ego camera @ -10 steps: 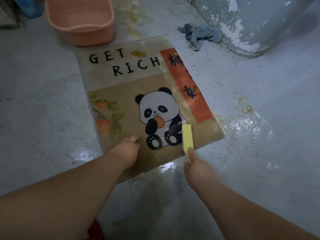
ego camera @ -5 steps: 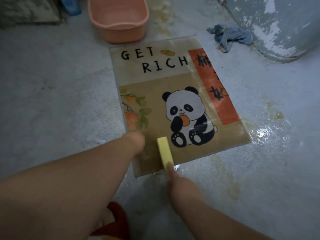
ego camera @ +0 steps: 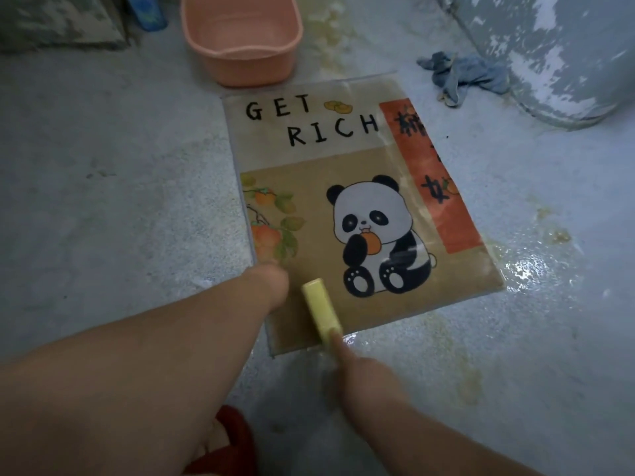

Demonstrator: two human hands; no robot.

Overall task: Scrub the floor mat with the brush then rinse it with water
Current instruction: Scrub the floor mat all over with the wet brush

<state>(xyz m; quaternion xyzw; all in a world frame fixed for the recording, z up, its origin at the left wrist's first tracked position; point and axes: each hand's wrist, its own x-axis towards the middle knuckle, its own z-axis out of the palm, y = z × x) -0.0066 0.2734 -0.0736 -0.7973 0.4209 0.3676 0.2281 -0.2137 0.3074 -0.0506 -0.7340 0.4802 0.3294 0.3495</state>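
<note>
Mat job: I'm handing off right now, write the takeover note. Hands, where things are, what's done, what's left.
Left hand: pressed on the mat's near-left part, pinning it.
Right hand: gripping the yellow brush, which lies on the mat's near edge, left of the panda print.
Mat lies flat on the wet floor; pink basin just beyond its far edge, contents not visible.
Done: mat looks wet; how much is scrubbed, cannot tell.
Left: finish scrubbing, then rinse with water.

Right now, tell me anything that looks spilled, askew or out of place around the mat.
Yellowish stained water is pooled on the concrete floor by the panda floor mat, on its right and near edges. The mat lies askew. A crumpled blue rag sits dumped beside the peeling grey drum.
</note>
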